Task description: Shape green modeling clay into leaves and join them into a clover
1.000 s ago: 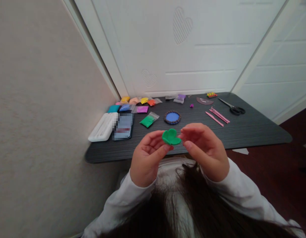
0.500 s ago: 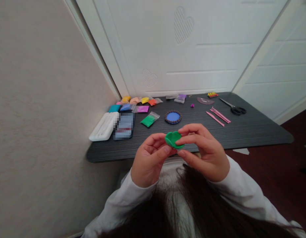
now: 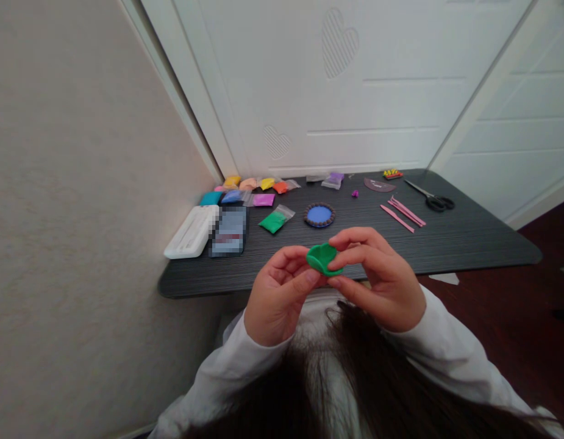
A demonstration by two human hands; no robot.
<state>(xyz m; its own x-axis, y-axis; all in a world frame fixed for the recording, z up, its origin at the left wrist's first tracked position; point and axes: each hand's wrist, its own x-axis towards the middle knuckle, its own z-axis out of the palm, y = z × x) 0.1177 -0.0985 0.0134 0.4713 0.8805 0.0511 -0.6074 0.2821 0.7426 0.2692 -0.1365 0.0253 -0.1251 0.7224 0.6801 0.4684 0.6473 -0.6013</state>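
Between my two hands is a small green clay cup (image 3: 319,258) with a wavy, petal-like rim, held just above the table's near edge. My left hand (image 3: 282,299) pinches it from the left, thumb in front and fingers behind. From the right, my right hand (image 3: 377,277) grips its rim, with a fingertip pressed on the inner wall and the thumb beneath. Beyond the hands lies a blue disc (image 3: 319,214) ringed by dark brown beads or clay balls. A bag of green clay (image 3: 276,219) rests left of the disc.
Colourful clay packets (image 3: 263,199) line the table's back left, near a white case (image 3: 192,231) and a blurred-out flat item (image 3: 229,230). Pink modelling tools (image 3: 403,213) and black-handled scissors (image 3: 435,198) lie at right. A purple bit (image 3: 355,194) sits behind the disc. Wall borders the left.
The green clay cup has shifted very slightly right and tilted a little in my fingers. Both hands keep their hold; the things on the table have not moved.
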